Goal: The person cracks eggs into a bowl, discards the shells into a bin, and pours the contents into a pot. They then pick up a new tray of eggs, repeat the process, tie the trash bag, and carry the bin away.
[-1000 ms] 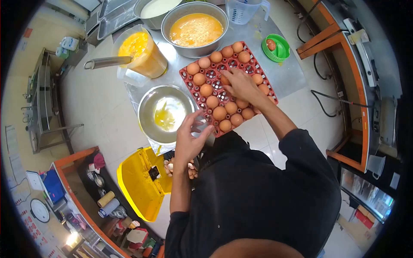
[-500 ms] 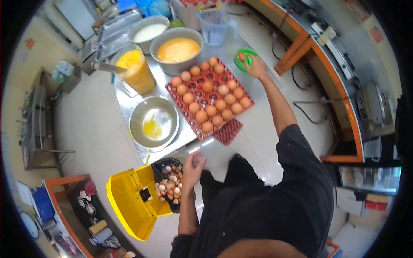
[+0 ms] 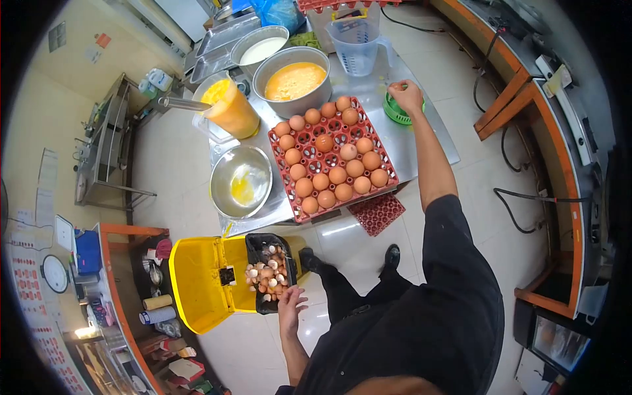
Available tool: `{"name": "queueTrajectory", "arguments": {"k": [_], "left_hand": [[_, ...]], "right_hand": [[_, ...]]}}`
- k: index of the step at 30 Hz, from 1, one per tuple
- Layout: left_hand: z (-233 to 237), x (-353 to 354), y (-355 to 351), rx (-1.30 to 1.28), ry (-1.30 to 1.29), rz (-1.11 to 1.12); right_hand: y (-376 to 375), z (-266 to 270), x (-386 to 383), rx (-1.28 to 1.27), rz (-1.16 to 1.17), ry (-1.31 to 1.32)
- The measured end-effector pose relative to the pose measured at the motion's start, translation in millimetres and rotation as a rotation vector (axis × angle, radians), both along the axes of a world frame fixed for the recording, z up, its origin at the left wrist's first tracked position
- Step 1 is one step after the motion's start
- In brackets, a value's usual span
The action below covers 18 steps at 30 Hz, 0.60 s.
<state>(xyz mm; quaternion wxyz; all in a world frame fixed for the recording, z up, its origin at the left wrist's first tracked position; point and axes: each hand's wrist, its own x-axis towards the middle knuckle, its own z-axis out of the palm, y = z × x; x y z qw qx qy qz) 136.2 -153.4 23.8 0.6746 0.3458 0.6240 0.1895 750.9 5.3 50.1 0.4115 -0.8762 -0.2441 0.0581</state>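
Note:
My right hand (image 3: 407, 96) is over a green basket (image 3: 396, 110) at the table's right side, fingers pinched; what they hold is hidden. Beside the yellow bin (image 3: 199, 283), my left hand (image 3: 289, 308) has its fingers apart and holds nothing. Cracked eggshells (image 3: 268, 273) fill the bin's black-lined opening. Brown eggs (image 3: 337, 175) sit in a red tray (image 3: 388, 161) on the metal table. Left of the tray is a steel bowl (image 3: 227, 203) with a little yellow liquid. Behind are a pot (image 3: 291, 74) of beaten egg and a tilted jug (image 3: 238, 117) of yellow liquid with a handled tool.
A clear measuring jug (image 3: 355, 49) and a pan (image 3: 261, 49) of white liquid stand at the back. A smaller red tray (image 3: 376, 214) shows below the table's front edge. Orange-edged counters (image 3: 556, 155) line the right, and shelves (image 3: 108, 270) the lower left.
The view has shifted. My left hand has moved down to the bin's near edge and its fingers have spread. The egg seen earlier in my right hand is no longer visible.

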Motion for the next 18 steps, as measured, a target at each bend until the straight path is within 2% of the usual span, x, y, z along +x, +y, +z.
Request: {"name": "queueTrajectory", "arguments": {"k": [1,4,6,9,12,16,17,18], "left_hand": [[-2.9,0.9,4.4,0.017,-0.032,-0.018],[-5.9,14.6,34.8,0.001,-0.039,-0.045],[5.5,38.6,62.6,0.061,-0.065,-0.110],[-9.9,68.9,112.3,0.198,-0.065,-0.128],[-20.9,105.5,147.0,0.343,-0.040,-0.138],[-31.1,149.5,174.7,0.432,-0.075,-0.148],[-34.7,158.3,182.5,0.458,-0.044,-0.183],[-37.2,165.6,192.4,0.486,-0.011,-0.220]], "right_hand": [[-4.0,0.8,-7.3,0.104,-0.029,-0.042],[-10.9,-3.7,-45.8,0.394,0.301,-0.002],[-15.9,-10.1,-83.1,0.424,0.475,0.113],[-19.3,-11.8,-127.4,0.389,0.528,0.016],[-24.6,-14.9,-138.3,0.343,0.447,-0.073],[-45.1,-20.0,-131.9,0.333,0.089,-0.010],[-53.2,-22.4,-129.7,0.155,0.000,0.088],[-57.9,-27.2,-127.8,0.009,0.031,0.134]]}}
